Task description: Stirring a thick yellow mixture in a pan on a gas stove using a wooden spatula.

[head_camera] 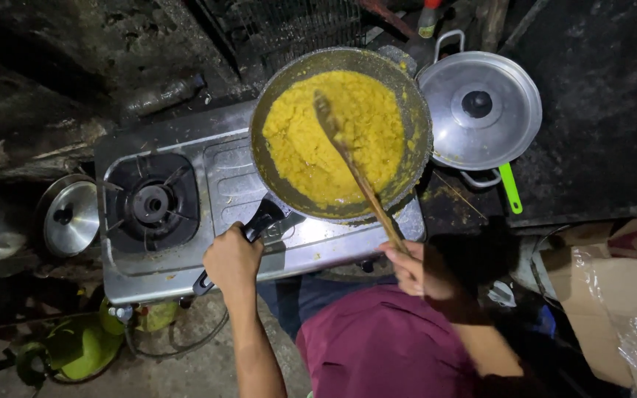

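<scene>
Frying pan [407, 88] sits on the right burner of a steel two-burner stove [223, 184], holding a thick yellow mash [311, 147] already uniform and spread across the base. Left hand [231, 259], grip closed around the black pan handle [259, 221]. Right hand [416, 269], grip closed on a wooden spatula [355, 173], blade in the mash. Left burner [151, 203] bare; lidded pot [481, 107] beside. Judged well along, stirring ongoing.

Light fell from above onto the centre, leaving the edges dim and nearly black. Glare shone off the steel two-burner gas stove [223, 221] and the round aluminium pot lid [481, 110]. The centre was sharp; corners bent slightly outward.
</scene>
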